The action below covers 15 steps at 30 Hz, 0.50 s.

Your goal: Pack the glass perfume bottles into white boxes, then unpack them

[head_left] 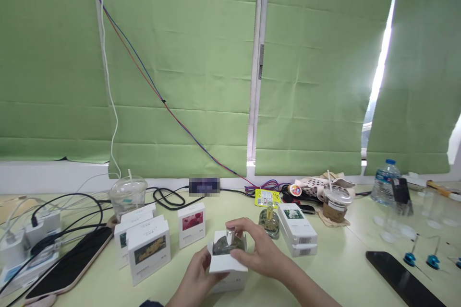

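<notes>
A small white cardboard box (230, 283) stands in front of me with its top flaps open. My left hand (198, 273) is closed around its left side, thumb along the front flap. At the box's open top is a glass perfume bottle (226, 245) with a silvery cap. My right hand (257, 249) grips this bottle, with the fingers at the cap and far side and the thumb in front. The bottle's lower part is hidden by the flap. A similar glass bottle (269, 223) stands just beyond my right hand.
White boxes (149, 249) stand at left, a box with a red picture (192, 224) behind, and stacked boxes (298, 230) at right. Phones (72, 264), cables (169, 199), a plastic cup (127, 194), an iced drink (335, 204) and a water bottle (385, 182) surround them.
</notes>
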{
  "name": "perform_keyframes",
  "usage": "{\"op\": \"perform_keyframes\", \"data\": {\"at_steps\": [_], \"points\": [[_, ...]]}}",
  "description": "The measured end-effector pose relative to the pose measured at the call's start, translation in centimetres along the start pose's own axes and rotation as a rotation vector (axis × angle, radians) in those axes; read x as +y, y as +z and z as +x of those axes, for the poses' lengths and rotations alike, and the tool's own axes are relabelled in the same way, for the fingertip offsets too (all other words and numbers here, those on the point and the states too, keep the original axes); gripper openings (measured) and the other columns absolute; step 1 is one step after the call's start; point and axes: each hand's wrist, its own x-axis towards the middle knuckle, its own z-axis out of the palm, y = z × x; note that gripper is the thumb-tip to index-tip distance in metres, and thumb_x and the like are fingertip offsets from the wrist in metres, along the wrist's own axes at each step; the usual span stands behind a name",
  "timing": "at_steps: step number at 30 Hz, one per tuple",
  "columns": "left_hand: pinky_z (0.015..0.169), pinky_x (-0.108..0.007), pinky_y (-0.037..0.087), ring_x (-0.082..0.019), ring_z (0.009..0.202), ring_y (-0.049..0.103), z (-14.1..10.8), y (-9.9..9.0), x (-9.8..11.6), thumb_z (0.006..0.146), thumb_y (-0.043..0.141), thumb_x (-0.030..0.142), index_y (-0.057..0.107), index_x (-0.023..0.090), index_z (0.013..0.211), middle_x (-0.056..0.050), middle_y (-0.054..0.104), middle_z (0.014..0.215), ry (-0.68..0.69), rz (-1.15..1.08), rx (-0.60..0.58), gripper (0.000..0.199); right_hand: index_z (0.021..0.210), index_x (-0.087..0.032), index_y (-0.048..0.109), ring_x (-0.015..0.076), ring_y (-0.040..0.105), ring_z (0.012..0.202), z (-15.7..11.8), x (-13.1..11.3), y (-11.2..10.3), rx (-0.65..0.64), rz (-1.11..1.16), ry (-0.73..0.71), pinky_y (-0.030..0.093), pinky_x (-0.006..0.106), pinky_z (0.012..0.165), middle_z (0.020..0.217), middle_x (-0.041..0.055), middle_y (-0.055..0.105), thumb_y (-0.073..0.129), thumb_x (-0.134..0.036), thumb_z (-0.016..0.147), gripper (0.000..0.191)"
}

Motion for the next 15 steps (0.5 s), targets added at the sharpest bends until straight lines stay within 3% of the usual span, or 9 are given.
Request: {"op": "perform_keyframes", "data": {"at_steps": [5,15], "points": [[0.082,-0.031,0.052,-0.026,0.092,0.067,0.0,-0.1,-0.1,0.073,0.077,0.026,0.069,0.019,0.098,-0.005,0.075,0.098,-0.003,0.021,-0.010,0.028,0.118,-0.024,0.060,0.0199,0.061,0.095,0.1,-0.1,-0.1,-0.004,0.006,0.003,0.044,0.033,0.090,0.105,0.0038,0.066,0.064,-0.010,0.071,0.049],[0.088,-0.038,0.053,-0.033,0.101,0.066,-0.2,0.3,1.7,0.072,0.077,0.031,0.072,0.018,0.099,-0.007,0.077,0.097,-0.014,0.057,-0.018,0.030,0.120,-0.025,0.061,0.0200,0.061,0.093,0.1,-0.1,-0.3,-0.008,-0.009,-0.020,0.046,0.035,0.088,0.098,0.0037,0.068,0.063,-0.013,0.074,0.048]]}}
